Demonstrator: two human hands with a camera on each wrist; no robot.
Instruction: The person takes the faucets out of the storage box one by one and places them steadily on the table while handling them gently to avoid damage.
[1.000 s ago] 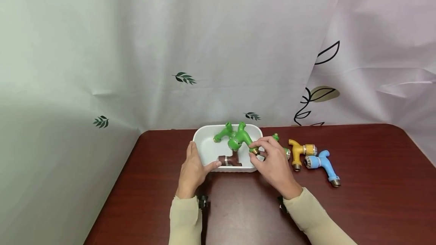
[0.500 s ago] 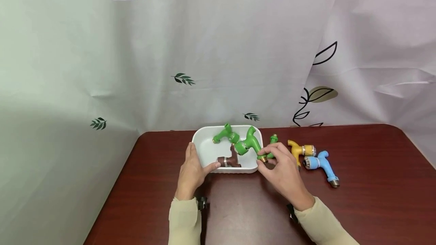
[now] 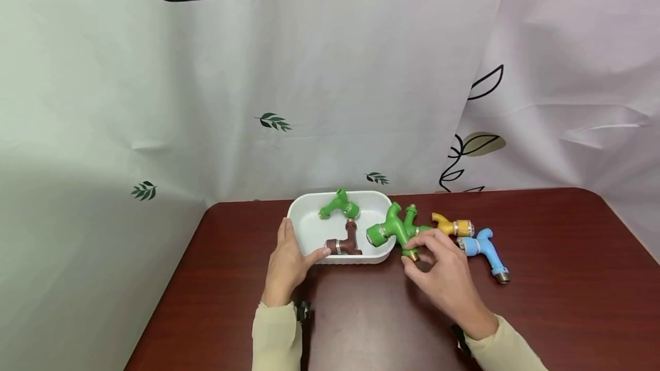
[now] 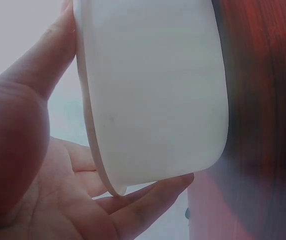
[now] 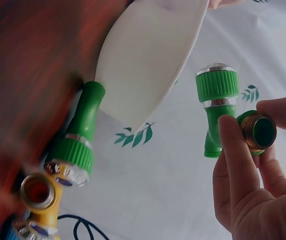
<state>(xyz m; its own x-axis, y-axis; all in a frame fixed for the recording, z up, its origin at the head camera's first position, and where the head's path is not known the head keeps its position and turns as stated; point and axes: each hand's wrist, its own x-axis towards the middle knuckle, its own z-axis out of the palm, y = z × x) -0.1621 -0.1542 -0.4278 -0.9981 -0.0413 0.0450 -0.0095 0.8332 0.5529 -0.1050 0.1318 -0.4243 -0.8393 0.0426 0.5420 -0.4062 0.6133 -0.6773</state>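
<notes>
The right hand (image 3: 446, 279) pinches a green tap (image 3: 394, 228) by its threaded brass end, holding it up over the right rim of the white tray (image 3: 309, 228). In the right wrist view, that tap (image 5: 220, 90) hangs above the table, apart from the tray (image 5: 138, 55), with the fingers and thumb of the right hand (image 5: 263, 185) round its end. The left hand (image 3: 286, 265) grips the tray's left end, thumb over the front rim; the left wrist view shows fingers of the left hand (image 4: 83, 200) against the tray's wall (image 4: 158, 100). Inside lie a green tap (image 3: 338, 204) and a brown tap (image 3: 350, 239).
Right of the tray, another green tap (image 3: 411, 222) is partly hidden behind the held one. Beyond it lie a yellow tap (image 3: 447, 225) and a blue tap (image 3: 487, 251) on the dark red table (image 3: 546, 245). A patterned white sheet (image 3: 330, 73) hangs at the back.
The right hand has moved right and slightly nearer, carrying the green tap from over the tray to its right rim. The left hand keeps its hold on the tray.
</notes>
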